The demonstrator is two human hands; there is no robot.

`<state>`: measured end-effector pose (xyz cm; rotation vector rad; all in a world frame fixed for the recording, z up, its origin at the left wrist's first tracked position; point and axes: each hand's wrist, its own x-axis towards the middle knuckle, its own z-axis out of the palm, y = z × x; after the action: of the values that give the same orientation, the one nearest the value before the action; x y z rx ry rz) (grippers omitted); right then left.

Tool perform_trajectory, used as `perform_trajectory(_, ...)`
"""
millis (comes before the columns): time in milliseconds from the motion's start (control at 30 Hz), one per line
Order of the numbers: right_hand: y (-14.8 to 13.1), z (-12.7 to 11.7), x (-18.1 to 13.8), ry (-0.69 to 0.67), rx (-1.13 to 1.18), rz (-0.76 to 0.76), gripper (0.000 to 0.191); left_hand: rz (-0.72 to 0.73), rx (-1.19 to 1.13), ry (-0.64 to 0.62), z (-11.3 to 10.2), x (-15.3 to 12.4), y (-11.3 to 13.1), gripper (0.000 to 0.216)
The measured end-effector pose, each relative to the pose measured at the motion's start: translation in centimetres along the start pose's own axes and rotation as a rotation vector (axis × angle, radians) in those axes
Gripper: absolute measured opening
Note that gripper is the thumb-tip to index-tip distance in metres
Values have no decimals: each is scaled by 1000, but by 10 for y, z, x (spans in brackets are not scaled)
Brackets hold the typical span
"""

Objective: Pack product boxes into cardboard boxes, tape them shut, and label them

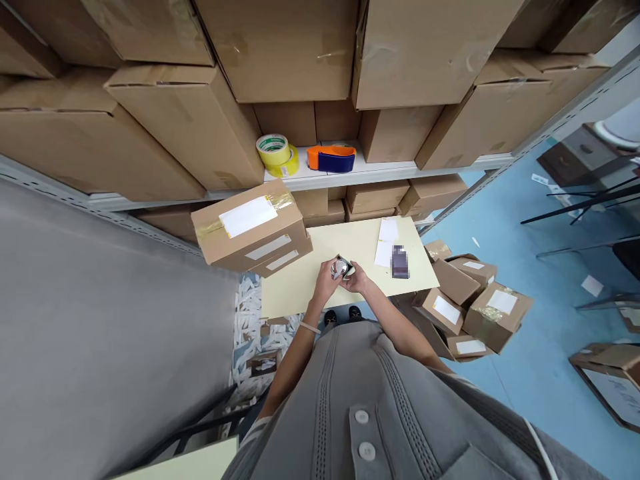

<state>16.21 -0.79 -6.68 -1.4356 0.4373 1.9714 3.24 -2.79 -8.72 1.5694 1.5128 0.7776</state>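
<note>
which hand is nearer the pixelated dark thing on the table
The right. The right hand is to the left of the pixelated dark thing, not touching it; the left hand is farther left, across the small shiny item.

Shelved cartons [287, 53], labelled parcels [503, 319] and tape [275, 158] (yellow rolls) mark a packing room.

Round object [339, 268] seems silvery — table [345, 239] pale yellow.
</note>
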Motion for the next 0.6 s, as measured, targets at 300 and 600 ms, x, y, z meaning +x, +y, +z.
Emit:
perform_trajectory(300,-32,-35,-13,153,-994,-744,31,27,32,17,23,7,0,67)
perform_trajectory(600,-58,-7,-12,190,-2096,-1313,44,-3,114,62,44,20,9,84)
